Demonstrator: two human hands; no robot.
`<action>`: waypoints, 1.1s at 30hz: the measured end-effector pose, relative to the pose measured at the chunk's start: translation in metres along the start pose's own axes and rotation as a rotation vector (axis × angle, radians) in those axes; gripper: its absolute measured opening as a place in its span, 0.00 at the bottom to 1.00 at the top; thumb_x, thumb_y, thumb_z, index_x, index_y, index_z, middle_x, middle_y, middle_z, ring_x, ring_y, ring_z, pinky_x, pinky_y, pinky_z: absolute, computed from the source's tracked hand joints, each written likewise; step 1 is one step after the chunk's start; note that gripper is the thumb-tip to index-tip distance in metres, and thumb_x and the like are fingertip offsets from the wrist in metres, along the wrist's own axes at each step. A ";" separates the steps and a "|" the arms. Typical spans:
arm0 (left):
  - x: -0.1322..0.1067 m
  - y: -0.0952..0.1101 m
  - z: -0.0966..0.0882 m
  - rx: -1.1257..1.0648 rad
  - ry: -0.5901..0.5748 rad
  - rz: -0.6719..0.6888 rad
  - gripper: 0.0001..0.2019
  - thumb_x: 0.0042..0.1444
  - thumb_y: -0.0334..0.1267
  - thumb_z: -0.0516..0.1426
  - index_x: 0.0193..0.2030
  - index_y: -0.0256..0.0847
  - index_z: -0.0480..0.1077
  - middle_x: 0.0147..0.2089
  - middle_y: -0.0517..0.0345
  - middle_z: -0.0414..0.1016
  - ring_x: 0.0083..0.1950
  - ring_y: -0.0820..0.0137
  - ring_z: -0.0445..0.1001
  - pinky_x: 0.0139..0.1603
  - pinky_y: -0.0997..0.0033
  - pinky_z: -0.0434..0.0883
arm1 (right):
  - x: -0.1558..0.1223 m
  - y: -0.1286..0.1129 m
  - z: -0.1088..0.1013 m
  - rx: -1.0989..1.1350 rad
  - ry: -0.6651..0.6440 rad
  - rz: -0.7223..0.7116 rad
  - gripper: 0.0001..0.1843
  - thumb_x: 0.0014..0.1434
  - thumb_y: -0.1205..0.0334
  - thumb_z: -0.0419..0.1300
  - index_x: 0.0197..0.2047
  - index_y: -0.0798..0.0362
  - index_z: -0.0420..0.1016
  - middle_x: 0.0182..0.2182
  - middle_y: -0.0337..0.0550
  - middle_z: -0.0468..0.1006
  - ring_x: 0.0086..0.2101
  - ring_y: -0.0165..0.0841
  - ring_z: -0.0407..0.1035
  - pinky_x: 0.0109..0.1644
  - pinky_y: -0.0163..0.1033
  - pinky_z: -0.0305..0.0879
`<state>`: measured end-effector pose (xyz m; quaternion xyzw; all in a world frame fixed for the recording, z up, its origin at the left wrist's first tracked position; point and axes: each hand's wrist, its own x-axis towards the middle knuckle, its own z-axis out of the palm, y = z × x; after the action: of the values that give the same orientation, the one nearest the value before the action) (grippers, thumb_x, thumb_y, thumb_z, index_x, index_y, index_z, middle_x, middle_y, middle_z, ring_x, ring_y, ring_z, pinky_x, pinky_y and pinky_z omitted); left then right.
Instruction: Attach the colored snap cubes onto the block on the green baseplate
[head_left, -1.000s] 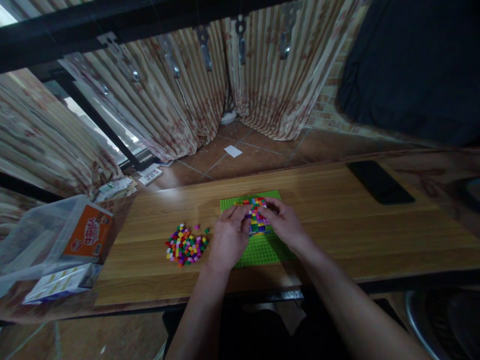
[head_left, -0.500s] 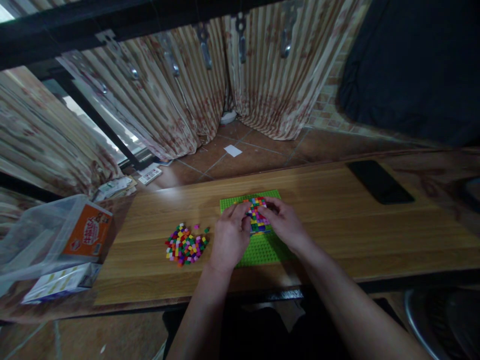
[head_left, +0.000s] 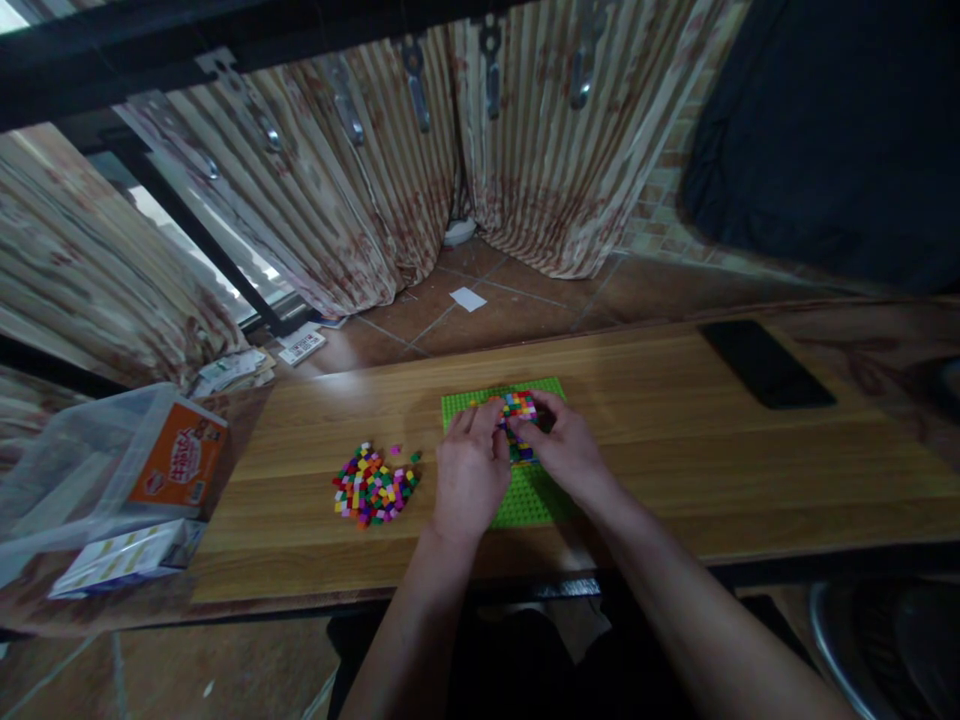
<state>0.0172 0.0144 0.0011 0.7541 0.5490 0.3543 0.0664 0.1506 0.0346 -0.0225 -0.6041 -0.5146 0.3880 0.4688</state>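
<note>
A green studded baseplate (head_left: 521, 503) lies on the wooden table. On it stands a block of many-coloured toy bricks (head_left: 519, 404), its sides partly hidden by my hands. My left hand (head_left: 471, 465) closes around the left side of the block, fingers bent against it. From the right, my right hand (head_left: 566, 440) grips the block, the thumb on its near face and the fingers curled behind. Whether a single loose brick is between the fingers is too small to tell. Left of my left hand is a heap of loose small bricks (head_left: 373, 487).
A black phone (head_left: 766, 365) lies at the right of the wooden table (head_left: 675, 450). At the left stand a clear plastic bin (head_left: 82, 440) with an orange label and a white box (head_left: 124, 560). Striped curtains (head_left: 390, 200) hang beyond the table.
My right thumb has moved down a little over the block's near face, covering more of it. Both hands stay on the block; the whole view has shifted slightly.
</note>
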 end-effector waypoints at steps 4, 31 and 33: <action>0.000 0.000 0.001 -0.011 0.019 -0.005 0.18 0.57 0.23 0.55 0.54 0.40 0.69 0.43 0.53 0.79 0.45 0.65 0.77 0.49 0.62 0.75 | -0.001 -0.002 0.002 -0.073 0.028 -0.014 0.28 0.49 0.53 0.65 0.53 0.54 0.72 0.46 0.50 0.80 0.44 0.41 0.75 0.52 0.50 0.69; -0.001 0.002 0.001 -0.093 0.004 -0.079 0.19 0.56 0.23 0.54 0.54 0.39 0.69 0.45 0.50 0.78 0.45 0.65 0.78 0.49 0.61 0.76 | -0.001 -0.002 0.007 -0.187 0.061 -0.024 0.29 0.49 0.55 0.62 0.54 0.54 0.72 0.46 0.52 0.79 0.46 0.44 0.74 0.54 0.53 0.67; -0.002 -0.001 -0.002 -0.173 0.000 -0.074 0.18 0.57 0.24 0.55 0.54 0.39 0.69 0.45 0.51 0.79 0.44 0.67 0.78 0.49 0.64 0.76 | -0.003 -0.002 0.006 -0.218 0.055 -0.043 0.29 0.51 0.54 0.61 0.55 0.56 0.72 0.48 0.54 0.79 0.47 0.45 0.73 0.54 0.53 0.67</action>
<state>0.0151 0.0124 0.0018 0.7248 0.5437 0.3977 0.1442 0.1443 0.0331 -0.0219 -0.6508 -0.5536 0.3027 0.4224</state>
